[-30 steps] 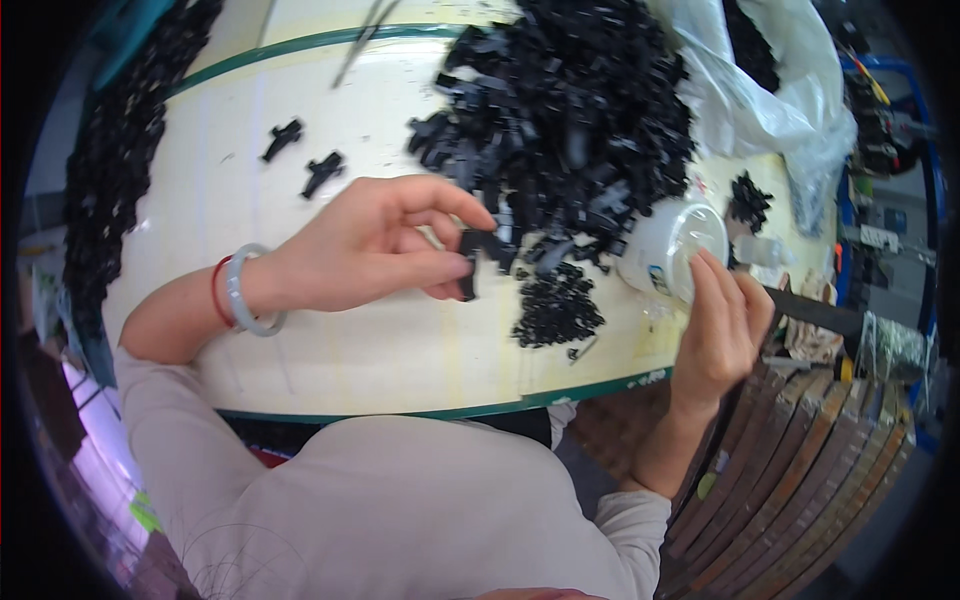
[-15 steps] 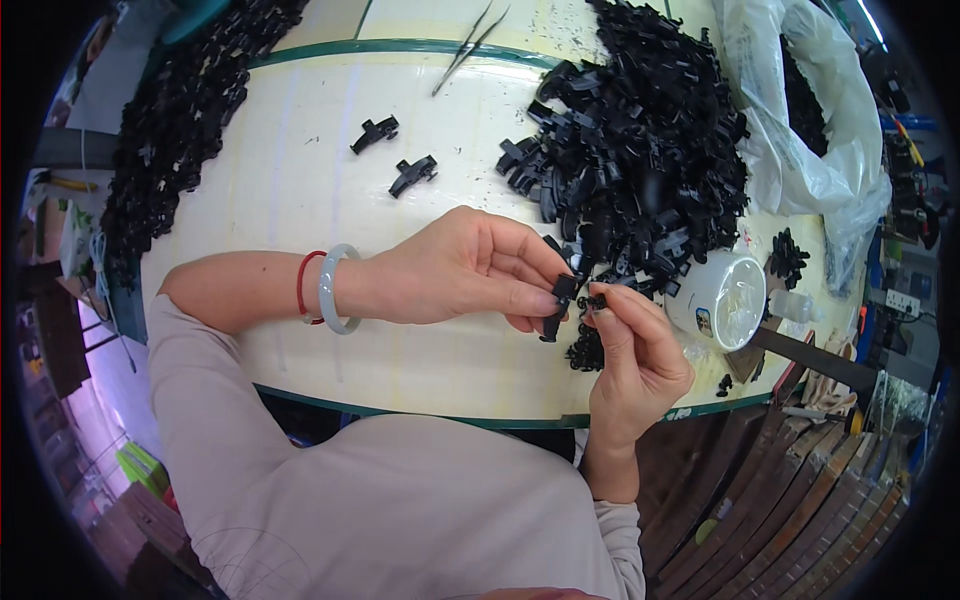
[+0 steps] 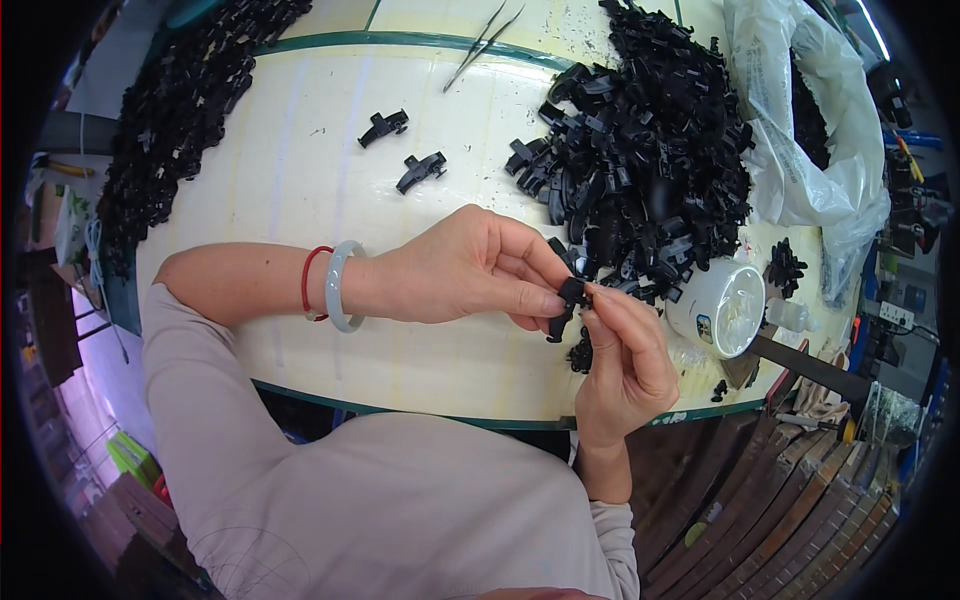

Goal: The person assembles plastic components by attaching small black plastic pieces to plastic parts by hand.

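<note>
Between the thumb and fingers of my left hand (image 3: 470,270) is a black plastic part (image 3: 566,312), held upright over the near side of the table. My right hand (image 3: 630,360) pinches at that part's right side; a small black piece showed in its fingertips earlier, but the fingers now mostly hide it. Two loose black plastic clips (image 3: 402,148) lie on the table beyond my left hand. A large heap of black plastic parts (image 3: 650,170) rises just past my fingertips. Small black pieces (image 3: 580,355) lie beside my right thumb.
Metal tweezers (image 3: 482,48) lie at the far side. Another long pile of black parts (image 3: 180,130) lines the left edge. At right stand a white round tub (image 3: 712,308) and a clear plastic bag (image 3: 800,150). A dark flat bar (image 3: 810,368) juts over the right edge.
My right hand has moved left, bringing its small black piece against the part in my left hand. The left hand keeps its hold. The whole view has shifted slightly.
</note>
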Demonstrator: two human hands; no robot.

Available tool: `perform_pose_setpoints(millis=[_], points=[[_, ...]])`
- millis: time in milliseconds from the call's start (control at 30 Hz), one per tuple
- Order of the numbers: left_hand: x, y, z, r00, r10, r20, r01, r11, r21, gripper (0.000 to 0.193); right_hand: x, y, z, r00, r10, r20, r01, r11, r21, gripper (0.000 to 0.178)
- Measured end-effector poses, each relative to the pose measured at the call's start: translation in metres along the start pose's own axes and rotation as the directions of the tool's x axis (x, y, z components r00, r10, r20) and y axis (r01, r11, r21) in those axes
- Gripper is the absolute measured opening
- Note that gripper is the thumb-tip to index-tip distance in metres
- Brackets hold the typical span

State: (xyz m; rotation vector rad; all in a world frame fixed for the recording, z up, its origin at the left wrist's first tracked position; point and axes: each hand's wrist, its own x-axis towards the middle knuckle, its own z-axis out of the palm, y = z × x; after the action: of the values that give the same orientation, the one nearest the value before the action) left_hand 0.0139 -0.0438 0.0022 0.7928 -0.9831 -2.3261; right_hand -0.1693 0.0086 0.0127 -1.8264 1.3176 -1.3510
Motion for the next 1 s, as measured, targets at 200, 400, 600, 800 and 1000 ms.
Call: perform_pose_setpoints(millis=[200,400,600,800,1000], points=[[-0.002,-0.003,0.001,0.999,0.049,-0.014,-0.049,0.998,0.033,0.019,0.001,-0.001,-0.001,0.996,-0.068,0.055,0.073,0.993,-0.096,0.019],[-0.003,0.007,0.003,0.997,0.034,-0.069,-0.026,0.994,0.108,0.018,0.009,-0.001,-0.007,0.996,0.079,0.039,-0.077,0.995,-0.063,0.030],[-0.014,0.054,-0.025,0.986,-0.034,-0.163,0.144,0.667,0.731,0.016,0.004,0.008,-0.030,0.997,-0.046,0.060,0.069,0.881,-0.469,0.027],[-0.023,0.082,-0.044,0.961,0.031,-0.276,0.256,0.290,0.922,0.013,0.002,0.006,-0.023,0.981,-0.013,0.194,0.122,0.818,-0.562,0.024],[-0.041,0.102,-0.044,0.913,0.120,-0.389,0.398,-0.060,0.915,0.014,-0.001,0.010,-0.020,0.979,0.010,0.201,0.108,0.819,-0.564,0.021]])
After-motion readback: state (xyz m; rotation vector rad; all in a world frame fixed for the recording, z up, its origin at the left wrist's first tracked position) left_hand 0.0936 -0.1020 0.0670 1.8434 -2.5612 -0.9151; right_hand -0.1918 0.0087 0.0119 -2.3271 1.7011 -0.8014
